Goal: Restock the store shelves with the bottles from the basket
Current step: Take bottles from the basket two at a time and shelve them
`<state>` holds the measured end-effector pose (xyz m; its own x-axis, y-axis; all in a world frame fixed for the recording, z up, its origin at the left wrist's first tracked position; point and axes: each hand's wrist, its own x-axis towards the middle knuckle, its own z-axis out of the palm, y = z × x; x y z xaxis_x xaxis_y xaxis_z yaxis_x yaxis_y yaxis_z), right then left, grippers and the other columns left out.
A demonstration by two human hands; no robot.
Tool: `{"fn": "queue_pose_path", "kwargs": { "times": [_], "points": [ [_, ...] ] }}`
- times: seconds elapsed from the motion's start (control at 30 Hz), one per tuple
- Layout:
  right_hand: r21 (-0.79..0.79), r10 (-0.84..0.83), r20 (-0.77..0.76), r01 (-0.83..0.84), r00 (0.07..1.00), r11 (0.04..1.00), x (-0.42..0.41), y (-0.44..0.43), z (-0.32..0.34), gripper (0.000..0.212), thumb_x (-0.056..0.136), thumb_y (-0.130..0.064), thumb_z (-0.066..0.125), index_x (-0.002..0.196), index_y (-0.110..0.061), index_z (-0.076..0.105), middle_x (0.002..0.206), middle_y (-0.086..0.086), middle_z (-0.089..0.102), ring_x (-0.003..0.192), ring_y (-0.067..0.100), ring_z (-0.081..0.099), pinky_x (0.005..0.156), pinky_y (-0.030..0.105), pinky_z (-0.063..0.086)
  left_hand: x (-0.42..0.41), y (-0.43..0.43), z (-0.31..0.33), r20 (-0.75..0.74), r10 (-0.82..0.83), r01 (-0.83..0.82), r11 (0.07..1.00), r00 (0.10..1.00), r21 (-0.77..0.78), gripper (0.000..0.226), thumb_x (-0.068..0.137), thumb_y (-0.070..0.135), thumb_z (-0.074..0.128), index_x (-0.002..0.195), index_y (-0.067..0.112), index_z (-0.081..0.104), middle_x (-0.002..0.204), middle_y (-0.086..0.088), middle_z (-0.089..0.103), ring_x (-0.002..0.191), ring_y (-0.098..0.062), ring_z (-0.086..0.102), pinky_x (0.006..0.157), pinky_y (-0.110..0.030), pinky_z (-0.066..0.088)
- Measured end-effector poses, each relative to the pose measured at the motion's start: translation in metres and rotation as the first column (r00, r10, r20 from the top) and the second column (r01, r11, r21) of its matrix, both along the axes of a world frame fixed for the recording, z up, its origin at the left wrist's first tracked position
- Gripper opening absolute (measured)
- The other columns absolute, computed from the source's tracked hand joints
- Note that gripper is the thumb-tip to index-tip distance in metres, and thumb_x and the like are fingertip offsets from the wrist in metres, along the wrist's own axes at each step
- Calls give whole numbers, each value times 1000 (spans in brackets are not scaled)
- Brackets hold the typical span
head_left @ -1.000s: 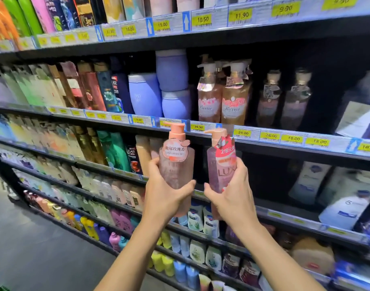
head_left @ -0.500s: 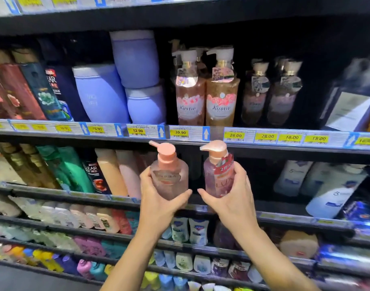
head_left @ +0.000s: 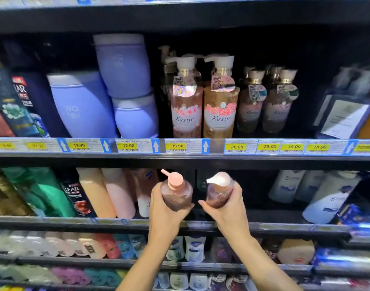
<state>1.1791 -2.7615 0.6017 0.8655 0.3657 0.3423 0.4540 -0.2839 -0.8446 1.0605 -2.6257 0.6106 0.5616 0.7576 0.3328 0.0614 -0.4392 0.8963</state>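
Note:
My left hand (head_left: 164, 211) grips a pink pump bottle (head_left: 175, 191) with a salmon pump head. Beside it, my right hand (head_left: 228, 211) holds a second pink pump bottle (head_left: 218, 191) with a pale pump head. Both bottles tilt forward into a dark gap of the middle shelf (head_left: 274, 226), just under the price strip (head_left: 180, 146). The two bottles are slightly apart. The basket is out of view.
Peach and pink bottles (head_left: 108, 194) stand left of the gap, white bottles (head_left: 327, 196) right of it. Above are Kustie pump bottles (head_left: 203, 108) and lavender jars (head_left: 125, 85). Lower shelves hold several small bottles (head_left: 186, 248).
Both hands have pushed the two bottles forward and down into the middle shelf opening, tilting their tops away. The camera has closed in on the shelves.

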Motion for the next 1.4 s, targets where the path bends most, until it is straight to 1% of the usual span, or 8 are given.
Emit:
{"fn": "queue_pose_path", "kwargs": {
  "times": [0.3,0.53,0.7,0.9,1.13,1.23,1.33,1.4],
  "points": [
    [-229,-136,-121,105,983,968,14,21,-13,72,62,-55,91,96,-17,40,94,-1,50,96,21,56,84,40,56,20,13,-20,-183,88,-93,996,979,-16,65,61,41,94,85,28,34,90,-1,52,85,-18,52,67,-27,41],
    [-368,-150,-148,86,978,926,28,27,-15,61,66,-73,77,47,-22,49,56,0,60,64,23,61,66,35,54,34,16,-12,-361,131,-154,987,923,-37,66,65,52,89,86,13,40,92,-5,50,86,-23,52,70,-30,38],
    [-388,-136,-140,72,981,919,18,20,-13,68,58,-82,73,68,-19,48,75,2,63,81,26,63,73,40,57,35,19,-12,-407,127,-151,988,904,-27,68,67,56,86,90,10,42,94,-8,52,89,-24,54,72,-29,39],
    [-478,-86,-130,13,988,878,16,-5,-11,55,78,-52,82,107,-21,46,102,-4,51,95,14,57,78,28,50,26,21,-22,-478,106,-110,994,872,19,57,72,49,86,91,15,44,92,-1,51,86,-20,54,76,-38,51],
    [-556,-125,-102,48,987,830,25,7,-4,46,78,-58,80,74,-19,55,74,-6,58,62,7,51,52,19,34,39,30,-22,-541,107,-112,993,834,23,53,74,53,83,73,8,55,73,-4,57,66,-20,56,59,-33,45],
    [-629,-126,-115,26,985,777,31,17,2,57,84,-59,74,64,-16,43,71,-5,58,67,14,56,66,27,47,46,33,-17,-594,93,-112,994,799,5,55,79,50,80,58,8,52,57,-1,51,54,-19,51,52,-31,39],
    [-604,-94,-125,0,988,797,39,26,4,44,85,-51,75,98,-16,51,105,6,64,105,27,66,90,34,53,52,35,-12,-606,49,-86,996,794,-32,42,82,43,80,76,7,57,71,-5,64,73,-29,63,68,-35,51],
    [-528,-102,-138,14,985,849,44,31,2,64,81,-48,80,128,-20,48,124,4,62,115,27,64,94,33,51,55,37,-13,-499,22,-73,994,866,-83,52,77,38,86,110,12,55,97,-9,70,90,-33,67,75,-34,53]
  ]
}}
